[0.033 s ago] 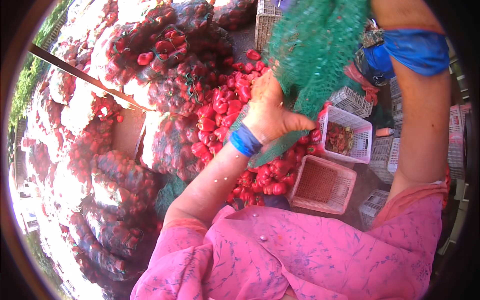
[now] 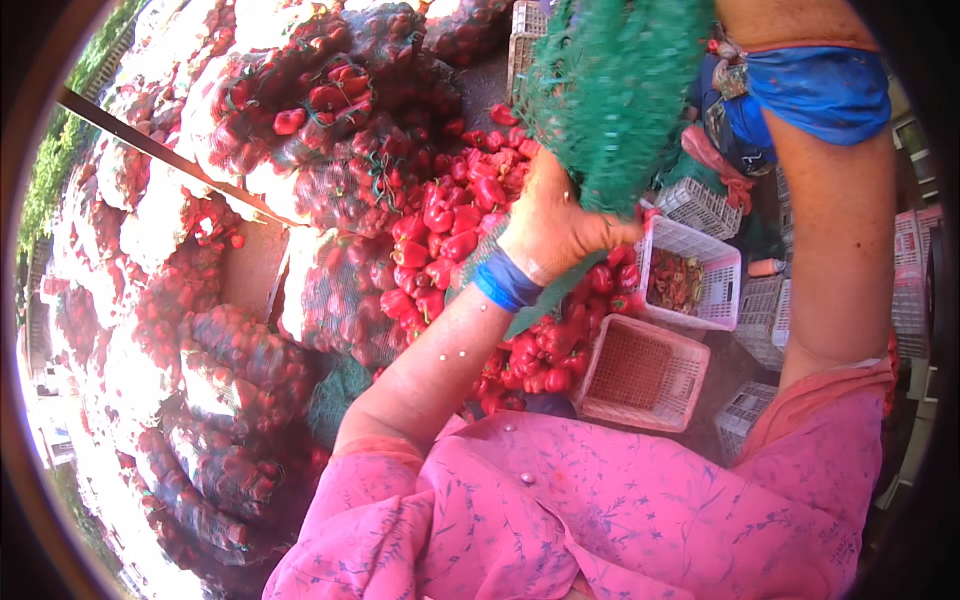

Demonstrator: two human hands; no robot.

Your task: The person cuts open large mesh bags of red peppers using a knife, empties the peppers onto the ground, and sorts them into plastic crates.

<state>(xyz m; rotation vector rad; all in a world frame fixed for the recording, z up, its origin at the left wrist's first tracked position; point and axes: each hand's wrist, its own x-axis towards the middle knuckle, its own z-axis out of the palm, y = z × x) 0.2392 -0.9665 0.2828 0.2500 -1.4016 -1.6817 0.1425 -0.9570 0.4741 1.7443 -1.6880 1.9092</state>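
Observation:
My left hand (image 2: 560, 225) reaches up over the pile of red bell peppers (image 2: 450, 215), a blue band at its wrist. It is closed around a green mesh bag (image 2: 625, 110), thumb pointing right and fingers partly hidden by the netting. Most of the bag stretches upward from the hand, blurred by motion, and a loose part hangs below near the wrist. My right forearm (image 2: 840, 230), with a blue band (image 2: 825, 95) on it, rises along the right side. The right hand itself lies beyond the top edge.
Filled mesh sacks of red peppers (image 2: 340, 290) are stacked on the left, beside a slanting pole (image 2: 165, 150). Right of the pile stand a pink crate (image 2: 690, 385) and a white crate (image 2: 725, 275) with scraps inside. More crates (image 2: 700, 205) stand farther right.
The green mesh bag has shifted slightly left at the top. My left hand has moved a little right and down, and my right forearm slightly left.

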